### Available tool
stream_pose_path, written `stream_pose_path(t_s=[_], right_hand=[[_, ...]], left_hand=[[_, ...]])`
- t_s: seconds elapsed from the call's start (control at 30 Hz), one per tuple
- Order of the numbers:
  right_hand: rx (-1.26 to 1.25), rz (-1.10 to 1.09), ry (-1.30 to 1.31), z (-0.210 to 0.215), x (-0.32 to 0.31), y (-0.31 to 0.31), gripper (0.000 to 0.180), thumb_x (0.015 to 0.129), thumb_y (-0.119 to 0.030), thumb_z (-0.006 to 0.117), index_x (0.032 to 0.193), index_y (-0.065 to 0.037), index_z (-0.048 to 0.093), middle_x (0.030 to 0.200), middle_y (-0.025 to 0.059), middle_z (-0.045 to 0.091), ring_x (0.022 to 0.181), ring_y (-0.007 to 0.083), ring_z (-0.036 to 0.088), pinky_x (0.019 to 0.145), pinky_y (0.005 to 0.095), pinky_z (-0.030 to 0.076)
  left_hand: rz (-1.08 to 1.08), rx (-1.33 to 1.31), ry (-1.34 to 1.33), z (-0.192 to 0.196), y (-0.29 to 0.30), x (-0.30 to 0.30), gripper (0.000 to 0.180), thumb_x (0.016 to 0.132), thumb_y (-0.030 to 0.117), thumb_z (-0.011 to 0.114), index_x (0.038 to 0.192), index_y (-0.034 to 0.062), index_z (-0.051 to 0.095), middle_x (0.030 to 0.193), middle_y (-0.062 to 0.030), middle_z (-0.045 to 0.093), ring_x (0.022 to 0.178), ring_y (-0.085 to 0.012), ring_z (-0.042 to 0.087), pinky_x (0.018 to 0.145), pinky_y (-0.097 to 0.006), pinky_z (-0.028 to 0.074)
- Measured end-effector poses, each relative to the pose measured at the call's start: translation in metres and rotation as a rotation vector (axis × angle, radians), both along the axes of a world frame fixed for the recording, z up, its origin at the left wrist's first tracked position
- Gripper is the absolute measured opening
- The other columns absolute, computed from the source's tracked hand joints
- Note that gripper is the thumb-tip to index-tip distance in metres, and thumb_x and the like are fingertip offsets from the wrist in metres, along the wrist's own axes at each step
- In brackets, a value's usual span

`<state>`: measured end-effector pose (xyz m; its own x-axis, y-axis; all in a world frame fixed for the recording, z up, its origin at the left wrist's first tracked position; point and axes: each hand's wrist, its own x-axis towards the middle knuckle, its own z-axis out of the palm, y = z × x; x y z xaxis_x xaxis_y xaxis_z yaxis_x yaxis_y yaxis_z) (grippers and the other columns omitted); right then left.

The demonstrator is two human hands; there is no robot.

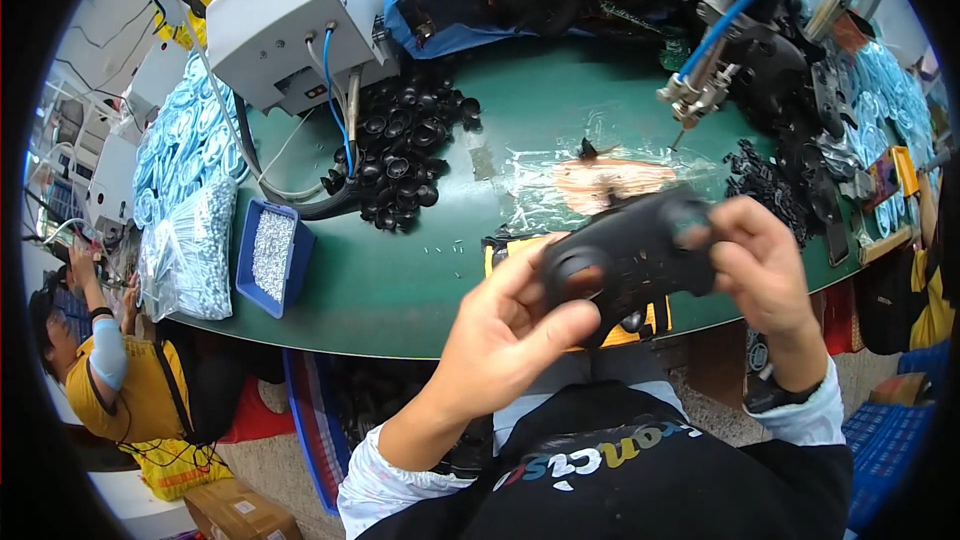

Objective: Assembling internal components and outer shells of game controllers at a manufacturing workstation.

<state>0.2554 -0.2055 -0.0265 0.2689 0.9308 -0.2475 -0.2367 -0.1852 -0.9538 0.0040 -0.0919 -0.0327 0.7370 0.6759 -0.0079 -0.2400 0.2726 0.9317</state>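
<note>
A black plastic game controller shell point(632, 252) with two round openings hangs tilted above the table's near edge, its right end higher. My left hand point(515, 330) grips its left end, thumb along the near side and fingers behind. At the right end, my right hand point(762, 265) is closed on the shell with thumb and bent fingers, slightly blurred. Under the shell, a yellow-edged pad or tray point(660, 315) is mostly hidden. Beyond it, a brown patch under clear tape point(615, 183) lies on the green table point(470, 275), with a small black piece point(587, 148) on it.
Black round caps point(400, 155) are heaped beside a grey machine point(300, 30). A blue bin point(270, 258) holds small pale parts. A metal driver head point(685, 95) hangs at the right near small black parts point(760, 180). Another person point(125, 380) sits at far left.
</note>
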Motion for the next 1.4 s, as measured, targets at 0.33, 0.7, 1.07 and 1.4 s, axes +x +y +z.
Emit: stream_pose_path(t_s=[0.33, 0.7, 1.07, 1.4], right_hand=[[0.498, 0.102, -1.199, 0.009, -0.021, 0.023, 0.064, 0.062, -0.006, 0.083, 0.123, -0.005, 0.062, 0.128, 0.0179, 0.059, 0.116, 0.0337, 0.061, 0.093, 0.0387, 0.053], [0.302, -0.039, -0.849, -0.020, -0.013, 0.004, 0.068, 0.067, -0.014, 0.087, 0.129, -0.004, 0.059, 0.134, 0.0151, 0.054, 0.121, 0.0259, 0.057, 0.088, 0.0339, 0.057], [0.346, 0.165, -1.220, -0.046, -0.050, 0.018, 0.067, 0.063, -0.022, 0.088, 0.123, -0.008, 0.062, 0.129, 0.0177, 0.055, 0.109, 0.0371, 0.060, 0.089, 0.0419, 0.053], [0.273, 0.266, -1.047, -0.056, -0.046, 0.022, 0.063, 0.073, -0.030, 0.084, 0.127, -0.007, 0.060, 0.133, 0.0174, 0.054, 0.114, 0.0364, 0.059, 0.094, 0.0422, 0.050]], left_hand=[[0.259, 0.595, 0.472, -0.013, 0.008, -0.035, 0.028, 0.086, 0.007, 0.074, 0.113, 0.0007, 0.068, 0.103, -0.0086, 0.067, 0.092, -0.0177, 0.065, 0.083, -0.030, 0.051], [0.327, 1.125, 0.744, -0.056, -0.004, -0.020, 0.016, 0.070, 0.004, 0.078, 0.085, 0.0083, 0.074, 0.088, -0.0053, 0.056, 0.082, -0.0245, 0.052, 0.075, -0.037, 0.041], [0.251, 0.699, 0.574, -0.039, -0.002, -0.009, 0.063, 0.080, 0.018, 0.081, 0.131, -0.0050, 0.054, 0.127, -0.0206, 0.053, 0.116, -0.0359, 0.054, 0.098, -0.042, 0.045], [0.106, 0.609, 0.681, -0.052, 0.000, -0.005, 0.065, 0.080, 0.015, 0.079, 0.134, -0.0042, 0.050, 0.127, -0.0212, 0.052, 0.116, -0.0374, 0.053, 0.099, -0.042, 0.044]])
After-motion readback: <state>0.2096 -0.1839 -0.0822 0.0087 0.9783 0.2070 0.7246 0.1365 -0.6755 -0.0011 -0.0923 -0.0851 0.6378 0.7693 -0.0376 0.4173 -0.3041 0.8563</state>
